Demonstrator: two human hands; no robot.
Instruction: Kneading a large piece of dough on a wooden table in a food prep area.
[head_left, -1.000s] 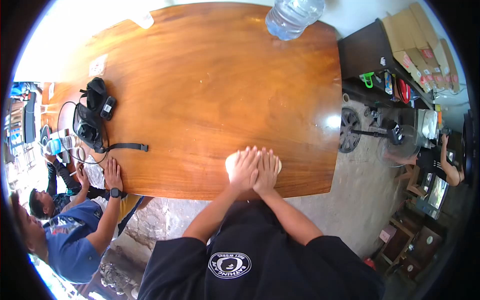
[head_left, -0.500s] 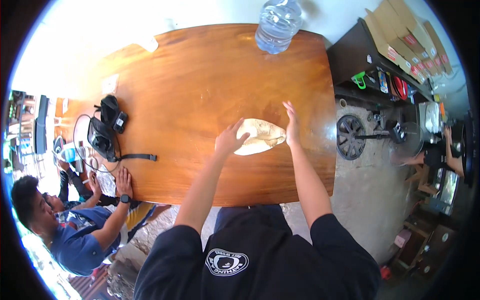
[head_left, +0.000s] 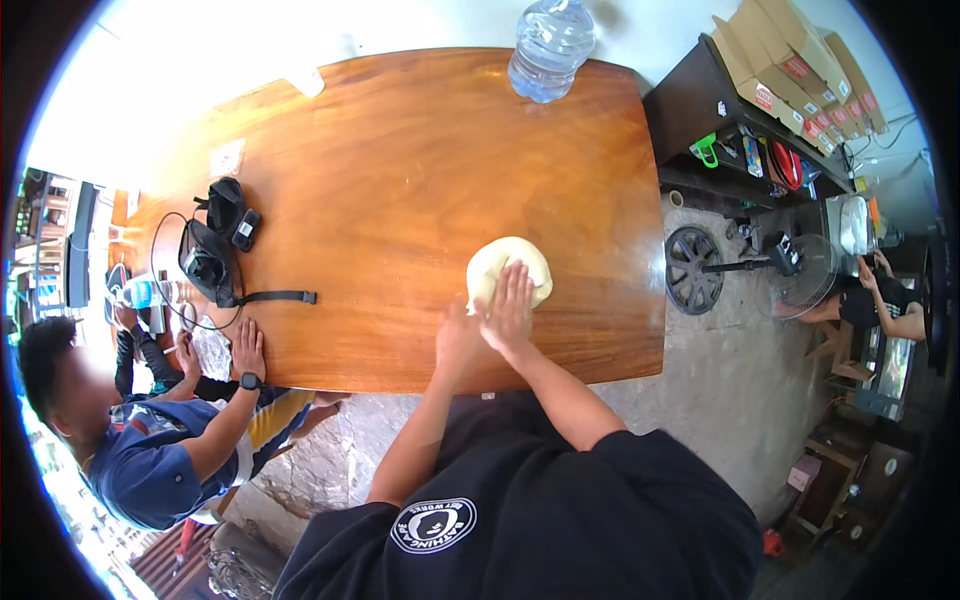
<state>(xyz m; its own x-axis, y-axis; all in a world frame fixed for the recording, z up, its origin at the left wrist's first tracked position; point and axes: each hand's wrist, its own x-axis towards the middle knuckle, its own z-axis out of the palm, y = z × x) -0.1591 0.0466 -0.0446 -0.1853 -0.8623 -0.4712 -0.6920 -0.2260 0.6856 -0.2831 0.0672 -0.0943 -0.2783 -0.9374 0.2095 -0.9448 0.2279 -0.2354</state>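
Observation:
A rounded lump of pale dough [head_left: 535,268] lies on the wooden table [head_left: 400,170], in front of me, with a fold or dent near its middle. My right hand [head_left: 510,308] rests on the dough's near part, palm down, its fingers stretched forward over the surface. At the near left edge of the dough is my left hand [head_left: 460,335], close beside the right wrist. It is smeared by motion, so its fingers do not show clearly.
Black straps and pouches with a cable [head_left: 210,255] lie at the table's left. A large water bottle [head_left: 550,50] stands at the far edge. Another person's hand [head_left: 248,350] rests on the table's left corner. To the right are a fan [head_left: 800,275] and a dark shelf [head_left: 690,125] with cardboard boxes.
My right hand has come from the dough's right side onto its near part. My left hand has slid back toward me. The dough has turned from a wide folded shape into a rounder one.

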